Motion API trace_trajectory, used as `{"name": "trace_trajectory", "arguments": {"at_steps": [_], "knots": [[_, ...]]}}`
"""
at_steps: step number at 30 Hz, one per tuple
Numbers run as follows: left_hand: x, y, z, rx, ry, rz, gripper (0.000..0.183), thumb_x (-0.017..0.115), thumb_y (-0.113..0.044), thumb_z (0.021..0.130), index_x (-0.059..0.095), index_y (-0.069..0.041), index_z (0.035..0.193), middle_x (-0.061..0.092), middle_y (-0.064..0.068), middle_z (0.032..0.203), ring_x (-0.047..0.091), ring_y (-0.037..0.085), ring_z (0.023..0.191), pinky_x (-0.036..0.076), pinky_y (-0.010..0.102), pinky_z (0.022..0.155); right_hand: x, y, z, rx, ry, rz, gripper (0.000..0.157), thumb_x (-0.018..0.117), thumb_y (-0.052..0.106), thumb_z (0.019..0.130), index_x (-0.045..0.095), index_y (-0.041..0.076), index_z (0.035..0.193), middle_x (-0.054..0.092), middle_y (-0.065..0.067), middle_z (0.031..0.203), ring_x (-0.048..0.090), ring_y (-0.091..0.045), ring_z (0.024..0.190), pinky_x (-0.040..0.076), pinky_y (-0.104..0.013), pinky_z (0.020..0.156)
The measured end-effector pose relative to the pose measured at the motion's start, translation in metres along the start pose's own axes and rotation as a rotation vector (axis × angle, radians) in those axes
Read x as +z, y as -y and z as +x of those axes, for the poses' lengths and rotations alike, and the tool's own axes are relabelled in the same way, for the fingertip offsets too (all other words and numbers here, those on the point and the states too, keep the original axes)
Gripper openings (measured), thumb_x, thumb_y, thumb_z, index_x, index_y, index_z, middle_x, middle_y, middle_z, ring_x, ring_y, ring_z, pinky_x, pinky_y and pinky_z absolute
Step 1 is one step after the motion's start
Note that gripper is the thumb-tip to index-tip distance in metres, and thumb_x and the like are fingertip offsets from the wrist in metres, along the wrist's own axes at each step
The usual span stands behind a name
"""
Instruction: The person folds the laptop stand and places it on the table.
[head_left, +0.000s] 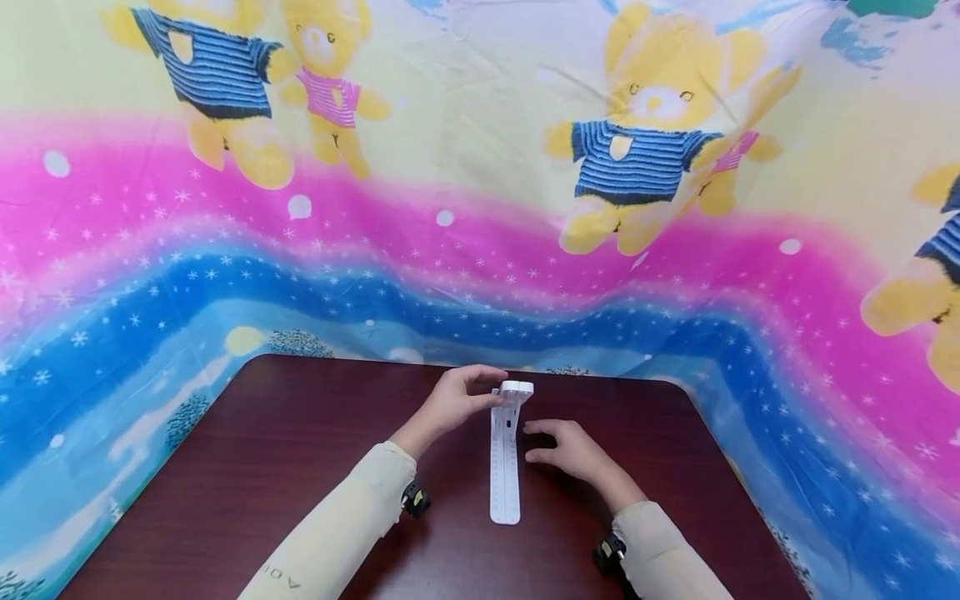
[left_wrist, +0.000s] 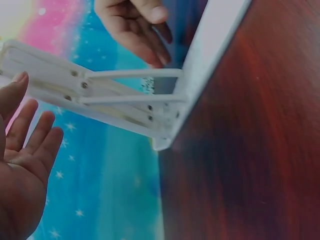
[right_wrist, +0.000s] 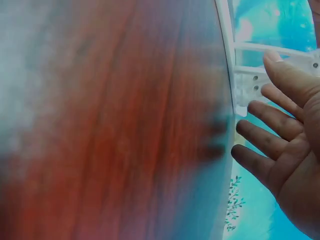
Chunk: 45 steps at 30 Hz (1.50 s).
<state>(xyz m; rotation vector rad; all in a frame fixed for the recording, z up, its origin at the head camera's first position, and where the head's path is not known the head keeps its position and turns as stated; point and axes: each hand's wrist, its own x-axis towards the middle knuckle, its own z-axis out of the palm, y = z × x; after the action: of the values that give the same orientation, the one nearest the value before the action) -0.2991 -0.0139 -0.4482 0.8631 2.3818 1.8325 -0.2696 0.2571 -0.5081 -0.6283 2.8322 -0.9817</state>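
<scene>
A white hinged stand (head_left: 505,487) is on the table, its long flat base pointing toward me. Its upright arm (left_wrist: 47,75) rises from the far end, braced by two thin struts (left_wrist: 132,99). My left hand (head_left: 453,400) is beside the arm's top, thumb and fingers spread; in the left wrist view the thumb overlaps the arm's end. To the right of the stand, my right hand (head_left: 573,454) hovers low with loosely bent fingers, holding nothing. The right wrist view has this hand (right_wrist: 290,145) palm up to the camera, fingers apart, near the struts (right_wrist: 270,47).
The dark red-brown wooden table (head_left: 300,467) has rounded far corners. Behind and around it hangs a cloth (head_left: 465,275) printed with bears and snowflakes. Small black devices (head_left: 609,552) sit at both wrists, by the light sleeves (head_left: 341,521).
</scene>
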Motion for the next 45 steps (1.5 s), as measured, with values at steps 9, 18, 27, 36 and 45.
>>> {"name": "trace_trajectory", "arguments": {"at_steps": [9, 18, 27, 36, 45], "knots": [[-0.002, 0.038, -0.005, -0.075, -0.109, 0.158, 0.032, 0.083, -0.017, 0.087, 0.075, -0.017, 0.118, 0.071, 0.002, 0.126, 0.065, 0.023, 0.121, 0.054, 0.047, 0.101, 0.001, -0.007, 0.017, 0.029, -0.11, 0.088, 0.037, 0.083, 0.022, 0.087, 0.075, 0.018, 0.123, 0.062, -0.004, 0.143, 0.054, -0.03, 0.137, 0.043, -0.054, 0.113], [0.008, 0.069, -0.003, -0.099, 0.018, 0.263, 0.029, 0.084, -0.015, 0.087, 0.075, -0.005, 0.113, 0.058, 0.012, 0.146, 0.057, 0.031, 0.133, 0.048, 0.047, 0.109, 0.007, -0.008, 0.028, 0.016, -0.132, 0.12, 0.031, 0.086, 0.014, 0.084, 0.077, 0.019, 0.113, 0.058, -0.007, 0.147, 0.05, -0.032, 0.14, 0.042, -0.053, 0.114], [0.018, 0.073, 0.004, -0.154, 0.09, 0.307, 0.021, 0.085, -0.019, 0.085, 0.079, -0.017, 0.105, 0.048, 0.007, 0.155, 0.042, 0.032, 0.146, 0.041, 0.049, 0.116, 0.009, -0.006, 0.037, 0.02, -0.082, 0.111, 0.026, 0.085, 0.019, 0.085, 0.076, 0.018, 0.11, 0.055, -0.007, 0.151, 0.048, -0.031, 0.141, 0.043, -0.053, 0.113], [0.025, 0.081, 0.01, -0.173, 0.133, 0.368, 0.012, 0.087, -0.021, 0.083, 0.079, -0.021, 0.093, 0.046, 0.001, 0.157, 0.041, 0.026, 0.147, 0.038, 0.045, 0.118, 0.013, -0.006, 0.046, 0.002, -0.081, 0.06, 0.015, 0.085, 0.018, 0.085, 0.076, 0.023, 0.096, 0.059, -0.006, 0.146, 0.053, -0.028, 0.137, 0.048, -0.048, 0.108], [0.029, 0.077, 0.013, -0.142, 0.157, 0.44, 0.012, 0.085, -0.016, 0.085, 0.075, -0.021, 0.08, 0.053, 0.008, 0.152, 0.045, 0.025, 0.145, 0.04, 0.042, 0.117, 0.014, -0.003, 0.046, -0.003, -0.093, 0.037, 0.014, 0.083, 0.013, 0.086, 0.074, 0.024, 0.085, 0.061, -0.007, 0.144, 0.056, -0.028, 0.135, 0.051, -0.047, 0.106]]}}
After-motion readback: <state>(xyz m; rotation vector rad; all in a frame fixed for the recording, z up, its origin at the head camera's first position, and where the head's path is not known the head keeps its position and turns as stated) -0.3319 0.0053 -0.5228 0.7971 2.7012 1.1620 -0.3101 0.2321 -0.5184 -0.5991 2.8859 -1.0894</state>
